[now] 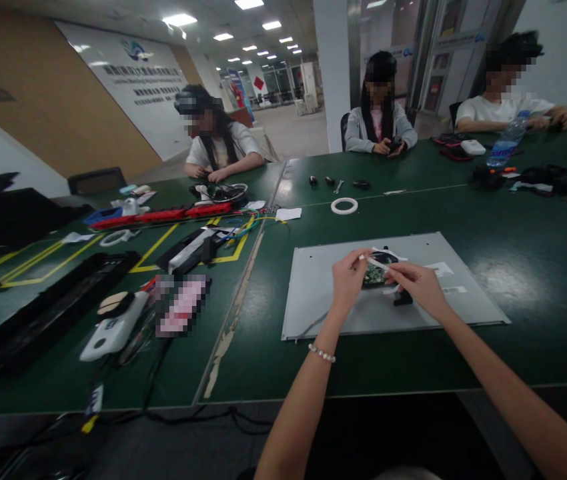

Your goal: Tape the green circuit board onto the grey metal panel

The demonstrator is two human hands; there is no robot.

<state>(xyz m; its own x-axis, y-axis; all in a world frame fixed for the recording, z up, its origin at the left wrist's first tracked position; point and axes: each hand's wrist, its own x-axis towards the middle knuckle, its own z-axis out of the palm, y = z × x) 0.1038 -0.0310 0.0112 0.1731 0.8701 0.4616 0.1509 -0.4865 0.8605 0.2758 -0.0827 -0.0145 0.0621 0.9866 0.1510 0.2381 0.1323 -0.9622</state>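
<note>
Near table edge: the green table [403, 367] ends in front of the person, and both forearms cross this edge. A narrow band of table surface shows between it and the near edge of a pale flat panel [313, 287]; the panel does not overhang.

Hands: the left hand [347, 283], with a beaded bracelet [321, 353] at the wrist, is closed at the fingertips on a narrow white strip [376, 263]. The right hand [421, 288] pinches the same strip farther right. The strip is held above the panel, over a green circuit board [373, 276] that is partly hidden by the fingers. A small black part [403, 298] sits just below the right hand, within the panel's outline.

Sides: to the right of the panel, green surface continues for a wide stretch. To the left, a table seam [233, 320] runs away from the near edge; beyond it lie a pink item [183, 307] and a white device [113, 327], well apart from the left hand.

Beyond the panel's far edge: a white tape ring [334, 206] lies flat, with a small wrench [338, 187] farther back. A bottle [508, 141] stands at far right. Three seated people [381, 123] occupy the far side.
</note>
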